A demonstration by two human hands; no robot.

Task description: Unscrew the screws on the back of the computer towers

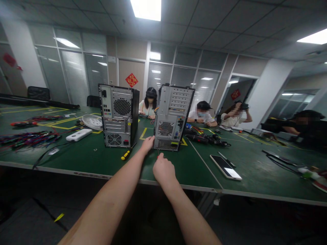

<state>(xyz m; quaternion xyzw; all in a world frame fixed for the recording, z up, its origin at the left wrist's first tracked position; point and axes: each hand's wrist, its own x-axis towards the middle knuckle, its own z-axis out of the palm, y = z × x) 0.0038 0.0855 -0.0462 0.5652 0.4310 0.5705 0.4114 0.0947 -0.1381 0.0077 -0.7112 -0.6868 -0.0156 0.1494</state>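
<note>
Two computer cases stand upright on the green table, their rear panels facing me: a black-sided case (118, 115) on the left and a silver-backed case (170, 114) on the right. My left hand (148, 143) is at the lower left edge of the right case; its fingers are partly hidden. My right hand (164, 169) is closed around a screwdriver with a bit of red handle showing, its thin shaft pointing at the bottom edge of the same case. A yellow and black screwdriver (125, 154) lies in front of the left case.
Coloured cables (30, 137), a white power strip (79, 135) and a white basket (92, 121) are on the left. A phone (225, 167) and black cables (214, 140) lie to the right. Several people sit across the green table (184, 170).
</note>
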